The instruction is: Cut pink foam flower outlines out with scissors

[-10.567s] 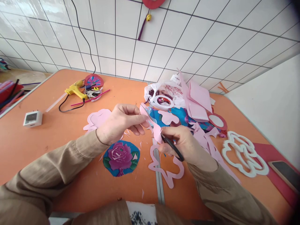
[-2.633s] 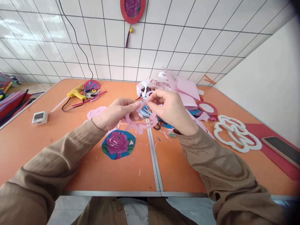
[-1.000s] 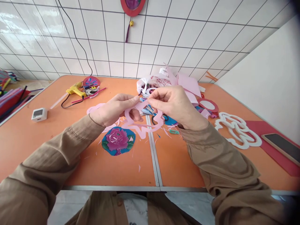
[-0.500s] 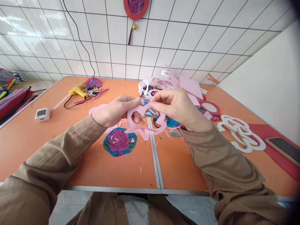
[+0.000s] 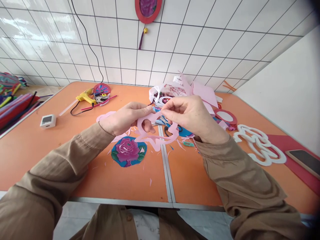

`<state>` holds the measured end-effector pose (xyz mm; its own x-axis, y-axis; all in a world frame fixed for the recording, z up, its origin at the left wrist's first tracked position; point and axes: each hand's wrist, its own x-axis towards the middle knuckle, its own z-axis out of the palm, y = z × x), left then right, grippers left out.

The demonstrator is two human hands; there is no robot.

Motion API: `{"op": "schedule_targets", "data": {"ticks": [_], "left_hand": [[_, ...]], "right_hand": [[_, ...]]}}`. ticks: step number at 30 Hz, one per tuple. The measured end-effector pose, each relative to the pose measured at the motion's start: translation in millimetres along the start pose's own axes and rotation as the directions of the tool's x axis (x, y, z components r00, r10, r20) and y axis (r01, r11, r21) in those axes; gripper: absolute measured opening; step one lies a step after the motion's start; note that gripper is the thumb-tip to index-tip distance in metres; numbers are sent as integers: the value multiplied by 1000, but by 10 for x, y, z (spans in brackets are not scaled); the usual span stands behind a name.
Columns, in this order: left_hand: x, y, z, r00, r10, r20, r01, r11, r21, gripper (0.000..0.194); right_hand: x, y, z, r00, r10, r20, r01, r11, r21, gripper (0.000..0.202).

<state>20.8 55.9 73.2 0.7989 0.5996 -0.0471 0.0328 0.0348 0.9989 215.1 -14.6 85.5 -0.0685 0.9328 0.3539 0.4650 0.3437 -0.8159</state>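
Between my two hands a pink cut-out frame (image 5: 156, 144) with a wavy outline is held up above the orange table. My left hand (image 5: 130, 116) grips its upper left part, thumb on top and fingers curled through the opening. With thumb and index finger, my right hand (image 5: 185, 115) pinches the frame's upper edge. Below and left of the frame lies a blue piece with a purple rose (image 5: 128, 151), small pink scraps on it. Another pink cut-out (image 5: 106, 115) lies partly hidden behind my left hand. Dark scissor handles (image 5: 167, 130) show through the frame.
A yellow glue gun (image 5: 85, 96) and a white box-shaped device (image 5: 48, 121) stand at the left. White scalloped frames (image 5: 261, 143) and a dark phone-like slab (image 5: 305, 160) lie at the right on red sheets. Pink sheets (image 5: 205, 93) and a plastic bag (image 5: 172, 90) sit at the back.
The whole view has shifted slightly. Both hands keep hold of the pink frame in nearly the same pose.
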Motion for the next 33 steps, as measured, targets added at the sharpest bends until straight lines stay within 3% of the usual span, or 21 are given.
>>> {"op": "schedule_targets", "data": {"ticks": [12,21,33], "left_hand": [[-17,-5,10,997,69,-27,-63,981,185,32],[-23,42,13,998,42,-40,-37,992,117,35],[-8,42,-26,978,148,-149,-144,989,39,37]], "right_hand": [[-2,-5,8,1000,-15,2,15,1000,-14,15],[7,-31,-54,998,16,59,-21,996,90,23],[43,46,-18,992,115,42,-119,988,102,17]]}}
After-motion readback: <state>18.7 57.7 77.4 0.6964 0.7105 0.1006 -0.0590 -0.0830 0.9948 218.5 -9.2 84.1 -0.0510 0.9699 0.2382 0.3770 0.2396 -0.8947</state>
